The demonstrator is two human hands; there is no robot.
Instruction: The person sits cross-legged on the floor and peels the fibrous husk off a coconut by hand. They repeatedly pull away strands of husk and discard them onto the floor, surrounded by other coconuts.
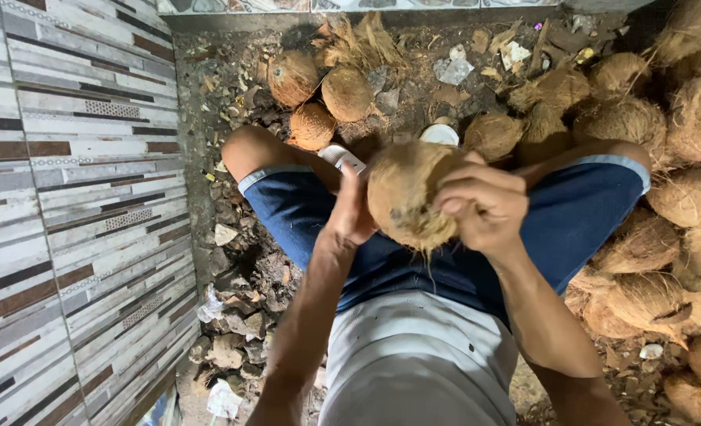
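Both hands clasp a coconut (407, 201) over the lap: the right hand (480, 207) curls its fingers over its 3 o'clock side, the left hand (350, 213) presses flat at 9 o'clock. The nut is round, tan, rough with short fibres, a few strands hanging below. More husked coconuts (319, 91) lie at 11 o'clock, a heap of fibrous ones (666, 252) at 3 o'clock, and a striped tiled wall (74, 197) at 9 o'clock.
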